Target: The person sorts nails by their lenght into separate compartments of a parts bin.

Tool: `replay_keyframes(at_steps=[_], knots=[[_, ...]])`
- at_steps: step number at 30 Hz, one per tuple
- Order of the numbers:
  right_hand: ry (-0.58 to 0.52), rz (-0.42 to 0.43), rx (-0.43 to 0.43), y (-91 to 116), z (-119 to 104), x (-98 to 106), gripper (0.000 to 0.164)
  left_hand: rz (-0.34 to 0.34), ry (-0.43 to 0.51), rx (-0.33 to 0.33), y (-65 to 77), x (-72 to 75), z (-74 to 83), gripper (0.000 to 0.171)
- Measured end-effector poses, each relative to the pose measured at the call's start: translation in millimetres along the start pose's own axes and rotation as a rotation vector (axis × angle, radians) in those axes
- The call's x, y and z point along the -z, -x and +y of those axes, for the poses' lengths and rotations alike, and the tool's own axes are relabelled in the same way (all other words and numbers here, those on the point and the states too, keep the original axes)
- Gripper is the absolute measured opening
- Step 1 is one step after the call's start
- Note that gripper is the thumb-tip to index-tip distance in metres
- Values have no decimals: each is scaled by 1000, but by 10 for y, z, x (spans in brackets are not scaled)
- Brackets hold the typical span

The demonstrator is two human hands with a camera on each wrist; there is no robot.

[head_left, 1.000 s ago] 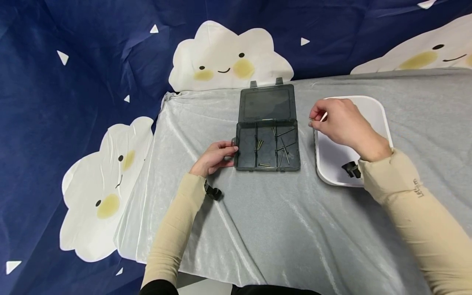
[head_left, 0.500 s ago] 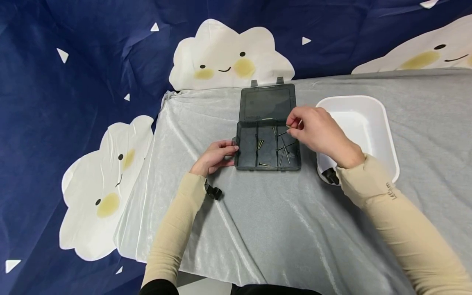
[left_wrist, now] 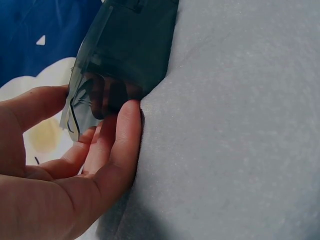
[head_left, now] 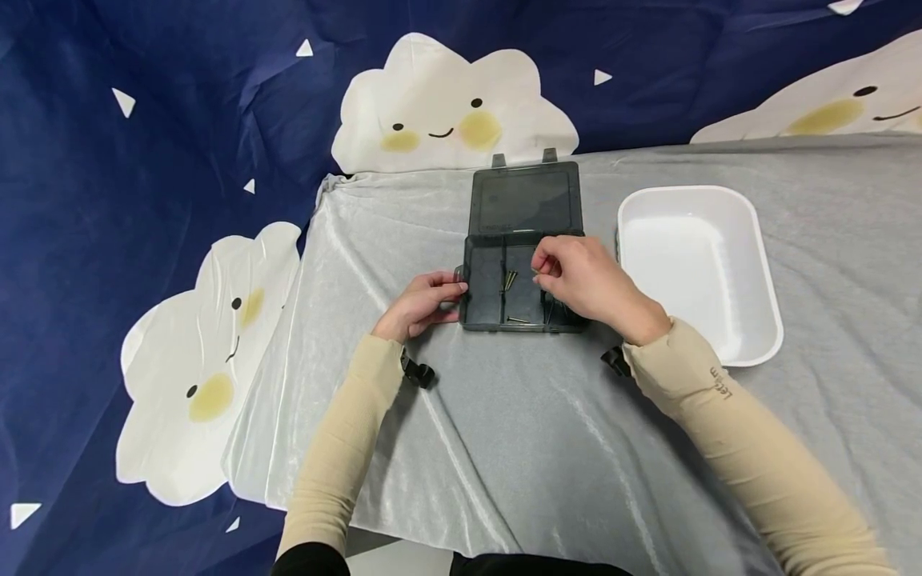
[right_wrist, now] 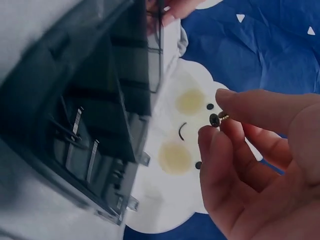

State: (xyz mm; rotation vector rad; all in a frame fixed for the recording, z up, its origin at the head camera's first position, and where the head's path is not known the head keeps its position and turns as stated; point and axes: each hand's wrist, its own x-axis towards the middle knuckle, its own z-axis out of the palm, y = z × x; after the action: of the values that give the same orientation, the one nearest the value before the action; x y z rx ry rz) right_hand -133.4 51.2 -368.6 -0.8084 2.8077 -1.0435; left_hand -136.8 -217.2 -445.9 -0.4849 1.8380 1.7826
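Observation:
A dark see-through compartment box [head_left: 483, 288] lies with its lid [head_left: 524, 198] folded back. My left hand [head_left: 421, 306] holds its left end, thumb on the side tab and fingers along the wall, as the left wrist view shows. Over the box's right part, my right hand [head_left: 587, 280] pinches a small screw [right_wrist: 215, 120] between thumb and fingers, its dark cross-slotted head outward. Several brass-coloured screws [head_left: 509, 281] lie in the middle compartment. The right compartment holds longer screws [right_wrist: 75, 124], mostly hidden behind my right hand in the head view.
To the right of the box stands a white plastic tub [head_left: 691, 280]. A grey velvety cloth [head_left: 533, 448] covers the table, with shallow folds. Behind and at the left hangs a dark blue curtain [head_left: 216, 96] printed with smiling clouds.
My right hand has moved left from above the white tub's near-side rim to over the box, still pinching the screw. The left hand stays at the box's end.

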Motion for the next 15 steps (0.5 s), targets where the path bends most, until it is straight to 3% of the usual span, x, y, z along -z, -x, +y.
replay_keyframes(at_steps=[15], knots=[[-80,-82,-33,46,66,-254,9,-2,-6,2,12,-8,5,35]])
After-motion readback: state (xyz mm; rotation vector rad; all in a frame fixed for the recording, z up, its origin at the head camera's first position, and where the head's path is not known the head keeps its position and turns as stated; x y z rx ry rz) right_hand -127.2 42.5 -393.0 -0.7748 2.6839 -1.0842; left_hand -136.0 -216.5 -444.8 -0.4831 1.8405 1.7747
